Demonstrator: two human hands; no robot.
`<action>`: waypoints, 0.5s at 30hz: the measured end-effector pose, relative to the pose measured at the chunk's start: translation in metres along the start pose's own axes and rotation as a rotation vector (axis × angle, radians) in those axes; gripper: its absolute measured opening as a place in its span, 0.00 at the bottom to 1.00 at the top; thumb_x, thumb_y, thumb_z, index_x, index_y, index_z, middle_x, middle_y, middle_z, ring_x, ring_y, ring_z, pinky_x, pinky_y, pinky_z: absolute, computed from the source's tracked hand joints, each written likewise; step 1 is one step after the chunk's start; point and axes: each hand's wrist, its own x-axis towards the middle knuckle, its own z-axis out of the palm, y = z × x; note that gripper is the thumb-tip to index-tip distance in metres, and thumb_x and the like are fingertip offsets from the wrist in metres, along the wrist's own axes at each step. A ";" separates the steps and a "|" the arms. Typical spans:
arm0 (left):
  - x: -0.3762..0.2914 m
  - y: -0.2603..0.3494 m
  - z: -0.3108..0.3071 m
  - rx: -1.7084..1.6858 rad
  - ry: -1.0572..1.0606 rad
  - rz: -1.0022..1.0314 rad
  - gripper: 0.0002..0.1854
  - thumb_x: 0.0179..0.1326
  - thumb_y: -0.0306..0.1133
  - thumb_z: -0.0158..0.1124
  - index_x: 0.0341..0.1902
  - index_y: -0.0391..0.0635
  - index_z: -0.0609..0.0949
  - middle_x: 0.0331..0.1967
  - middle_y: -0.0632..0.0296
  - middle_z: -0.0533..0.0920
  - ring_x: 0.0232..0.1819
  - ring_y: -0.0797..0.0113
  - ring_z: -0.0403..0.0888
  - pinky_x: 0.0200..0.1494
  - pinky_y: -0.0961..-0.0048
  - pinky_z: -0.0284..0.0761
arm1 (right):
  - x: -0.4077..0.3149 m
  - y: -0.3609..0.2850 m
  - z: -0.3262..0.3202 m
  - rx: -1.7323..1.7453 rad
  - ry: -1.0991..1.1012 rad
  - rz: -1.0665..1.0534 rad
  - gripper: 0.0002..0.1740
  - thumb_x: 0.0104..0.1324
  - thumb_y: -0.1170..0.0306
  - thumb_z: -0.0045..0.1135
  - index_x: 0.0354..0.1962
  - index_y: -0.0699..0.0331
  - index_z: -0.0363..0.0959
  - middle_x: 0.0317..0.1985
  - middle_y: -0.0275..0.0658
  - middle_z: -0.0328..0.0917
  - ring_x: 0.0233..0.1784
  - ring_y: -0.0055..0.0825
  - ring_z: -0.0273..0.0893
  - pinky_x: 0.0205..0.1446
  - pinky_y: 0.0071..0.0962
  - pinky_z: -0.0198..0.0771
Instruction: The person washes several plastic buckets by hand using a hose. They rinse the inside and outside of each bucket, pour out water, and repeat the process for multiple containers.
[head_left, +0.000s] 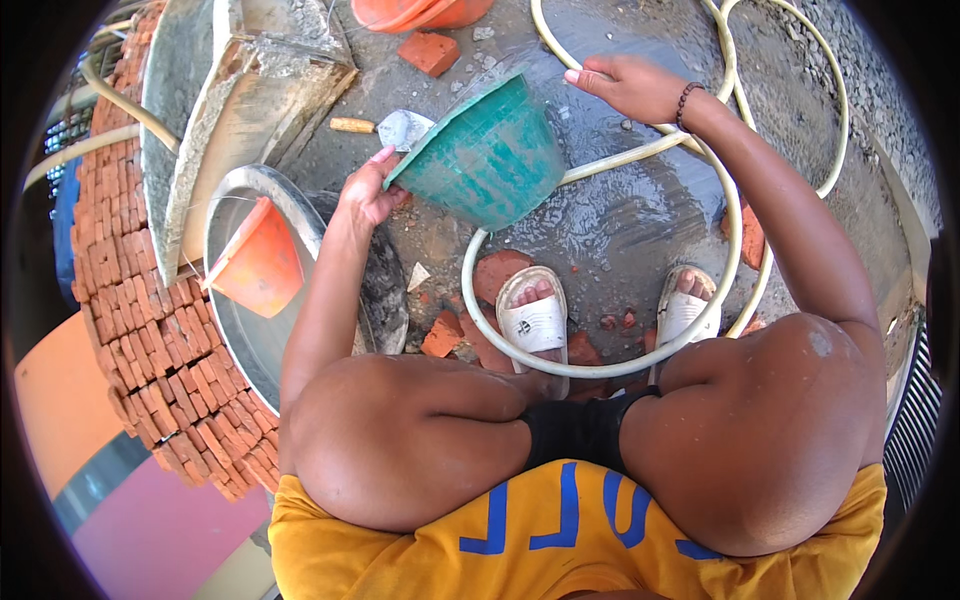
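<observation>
My left hand (367, 187) grips the rim of a green plastic bucket (487, 154). The bucket is tilted, its mouth facing up and to the left, and its inside is hidden from me. My right hand (630, 86), slightly blurred, is to the right of the bucket with its thumb pointing left. A pale hose (555, 34) runs up to the fingers of this hand and passes behind it; whether the fingers close around it I cannot tell. Just left of the bucket's rim lies a trowel (405, 129) with a wooden handle. Wet ground (615, 217) shines below the right hand.
Hose loops circle my sandalled feet (532, 315). At left, an orange bucket (262, 259) sits in a large round basin (225, 180), beside a mortar-crusted wooden form (247, 105) and stacked bricks (135, 300). Loose bricks (429, 52) and orange containers (420, 11) lie ahead. Gravel (892, 90) borders the right.
</observation>
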 end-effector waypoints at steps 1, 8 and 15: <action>-0.006 0.007 0.010 -0.029 -0.005 0.132 0.29 0.59 0.14 0.56 0.64 0.47 0.74 0.55 0.57 0.80 0.53 0.61 0.80 0.57 0.61 0.77 | 0.001 -0.004 -0.013 0.001 -0.030 -0.001 0.34 0.77 0.41 0.44 0.46 0.66 0.81 0.36 0.52 0.84 0.44 0.45 0.84 0.54 0.45 0.75; -0.045 0.040 0.094 0.447 -0.291 1.124 0.30 0.45 0.07 0.49 0.54 0.40 0.80 0.64 0.52 0.78 0.71 0.59 0.73 0.73 0.67 0.68 | -0.006 -0.032 -0.009 -0.206 0.098 -0.008 0.28 0.76 0.50 0.42 0.39 0.67 0.80 0.34 0.59 0.82 0.41 0.58 0.81 0.50 0.54 0.72; -0.035 0.062 0.117 0.983 -0.032 1.253 0.26 0.49 0.16 0.54 0.53 0.46 0.84 0.66 0.51 0.79 0.71 0.52 0.74 0.73 0.62 0.67 | -0.002 -0.025 -0.013 -0.270 0.221 0.084 0.29 0.77 0.51 0.39 0.39 0.67 0.81 0.37 0.58 0.84 0.42 0.57 0.82 0.51 0.55 0.75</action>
